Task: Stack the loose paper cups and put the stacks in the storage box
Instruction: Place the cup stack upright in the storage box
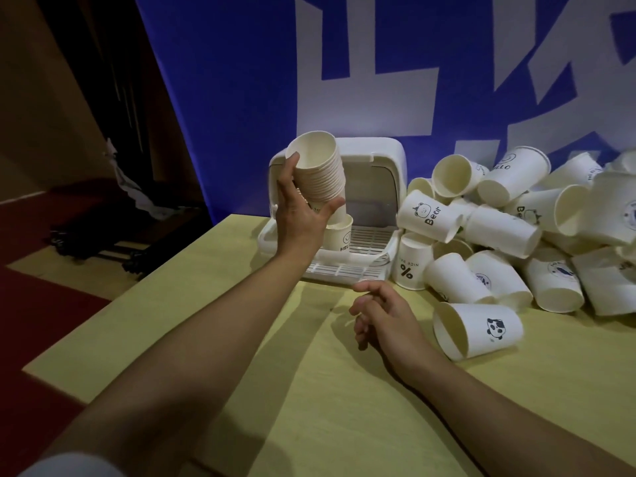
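Cup stack (321, 173) tilted in left hand (299, 215) grip, before storage box (371, 187).

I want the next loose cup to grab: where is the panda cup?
In the head view, the panda cup lies on its side on the yellow table, just right of the empty right hand and in front of the cup pile.
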The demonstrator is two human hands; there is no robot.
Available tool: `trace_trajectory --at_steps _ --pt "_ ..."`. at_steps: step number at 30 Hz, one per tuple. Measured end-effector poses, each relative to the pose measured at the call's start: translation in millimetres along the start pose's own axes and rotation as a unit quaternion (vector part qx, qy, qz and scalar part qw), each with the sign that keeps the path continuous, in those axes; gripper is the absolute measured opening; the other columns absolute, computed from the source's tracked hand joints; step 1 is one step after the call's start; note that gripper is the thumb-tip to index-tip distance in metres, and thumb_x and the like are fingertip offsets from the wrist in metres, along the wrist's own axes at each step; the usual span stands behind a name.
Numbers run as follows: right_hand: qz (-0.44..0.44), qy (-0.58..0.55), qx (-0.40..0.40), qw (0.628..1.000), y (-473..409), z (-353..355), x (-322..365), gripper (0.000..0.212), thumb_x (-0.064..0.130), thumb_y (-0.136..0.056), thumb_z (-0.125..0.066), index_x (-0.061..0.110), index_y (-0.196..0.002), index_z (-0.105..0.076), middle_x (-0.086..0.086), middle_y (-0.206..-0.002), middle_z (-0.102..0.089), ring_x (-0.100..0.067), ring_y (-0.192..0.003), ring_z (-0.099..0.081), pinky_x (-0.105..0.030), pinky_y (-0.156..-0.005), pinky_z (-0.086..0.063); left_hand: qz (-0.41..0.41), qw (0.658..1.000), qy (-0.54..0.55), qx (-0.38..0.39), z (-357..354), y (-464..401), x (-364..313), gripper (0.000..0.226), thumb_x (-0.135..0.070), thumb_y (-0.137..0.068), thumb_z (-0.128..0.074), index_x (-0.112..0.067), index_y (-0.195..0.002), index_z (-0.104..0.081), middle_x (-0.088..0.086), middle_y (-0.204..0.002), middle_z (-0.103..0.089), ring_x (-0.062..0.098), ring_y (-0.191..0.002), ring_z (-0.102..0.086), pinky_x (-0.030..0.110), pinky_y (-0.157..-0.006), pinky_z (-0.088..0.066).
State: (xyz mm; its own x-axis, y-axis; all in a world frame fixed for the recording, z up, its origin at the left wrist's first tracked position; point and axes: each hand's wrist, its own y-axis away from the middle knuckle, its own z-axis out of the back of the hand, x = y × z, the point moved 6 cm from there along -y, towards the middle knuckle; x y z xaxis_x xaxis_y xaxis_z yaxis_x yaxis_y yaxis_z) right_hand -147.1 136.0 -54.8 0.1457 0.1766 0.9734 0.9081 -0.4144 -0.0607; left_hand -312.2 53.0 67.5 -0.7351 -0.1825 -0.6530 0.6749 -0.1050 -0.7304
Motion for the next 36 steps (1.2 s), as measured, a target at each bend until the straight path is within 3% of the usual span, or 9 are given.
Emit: trace_trajectory --at_steps 5,14,18,23,29,36 --pt "-0.004 0.003 0.0 1.0 -2.2 1.0 -2.6 0.02 0.003 -0.096 -0.049 0.013 -0.109 -0.062 -0.007 -0.081 -0.062 -0.019 -0.059 -0.051 -0.035 -0.054 -0.043 0.022 0.998 -0.032 0.048 -18.5 8.0 8.4 0.102 -0.024 -0.075 -0.088 -0.047 -0.139 -0.012 0.002 -0.157 -0.03 0.027 -0.136 -0.044 0.051 -0.104 -0.048" --pt "-0.005 0.009 0.008 1.0 -2.3 -0.7 -3.8 0.021 0.002 -0.096 -0.049 0.013 -0.11 -0.062 -0.007 -0.085 -0.062 -0.017 -0.059 -0.051 -0.035 -0.054 -0.043 0.099 0.962 -0.204 0.153 -30.1 22.5 37.2 0.086 -0.05 -0.081 -0.075 -0.04 -0.143 -0.016 0.003 -0.15 -0.043 0.034 -0.124 -0.054 0.046 -0.09 -0.049" --pt "-0.006 0.014 0.013 1.0 -1.7 -1.7 -3.8 0.021 0.003 -0.097 -0.05 0.015 -0.11 -0.062 -0.008 -0.086 -0.061 -0.017 -0.06 -0.052 -0.034 -0.055 -0.044 0.108 0.952 -0.224 0.18 -37.3 11.2 31.1 0.091 -0.037 -0.08 -0.079 -0.041 -0.146 -0.017 0.001 -0.15 -0.042 0.035 -0.123 -0.054 0.049 -0.091 -0.05" --pt "-0.003 0.019 0.015 1.0 -0.1 -1.4 -2.8 0.021 0.004 -0.097 -0.05 0.015 -0.11 -0.063 -0.007 -0.083 -0.059 -0.017 -0.061 -0.051 -0.033 -0.055 -0.044 0.11 0.958 -0.213 0.159 -46.7 -3.9 28.7 0.086 -0.024 -0.081 -0.082 -0.037 -0.145 -0.026 0.002 -0.148 -0.043 0.034 -0.127 -0.051 0.048 -0.092 -0.047" --pt "-0.007 0.023 0.015 1.0 -1.5 -0.7 -4.9 0.02 0.004 -0.097 -0.05 0.014 -0.107 -0.064 -0.003 -0.079 -0.06 -0.017 -0.061 -0.051 -0.033 -0.055 -0.044 0.118 0.955 -0.215 0.167 -63.3 -15.7 35.9 0.087 -0.02 -0.081 -0.082 -0.034 -0.147 -0.026 0.005 -0.149 -0.041 0.035 -0.125 -0.052 0.046 -0.09 -0.048" --pt "-0.008 0.037 0.022 0.999 -2.7 -0.9 -6.1 0.017 0.004 -0.097 -0.053 0.013 -0.103 -0.065 -0.002 -0.075 -0.059 -0.016 -0.062 -0.052 -0.031 -0.057 -0.044 0.13 0.944 -0.24 0.185 -75.8 -23.2 42.3 0.083 -0.022 -0.082 -0.083 -0.026 -0.145 -0.028 0.012 -0.145 -0.038 0.041 -0.125 -0.051 0.053 -0.099 -0.047"
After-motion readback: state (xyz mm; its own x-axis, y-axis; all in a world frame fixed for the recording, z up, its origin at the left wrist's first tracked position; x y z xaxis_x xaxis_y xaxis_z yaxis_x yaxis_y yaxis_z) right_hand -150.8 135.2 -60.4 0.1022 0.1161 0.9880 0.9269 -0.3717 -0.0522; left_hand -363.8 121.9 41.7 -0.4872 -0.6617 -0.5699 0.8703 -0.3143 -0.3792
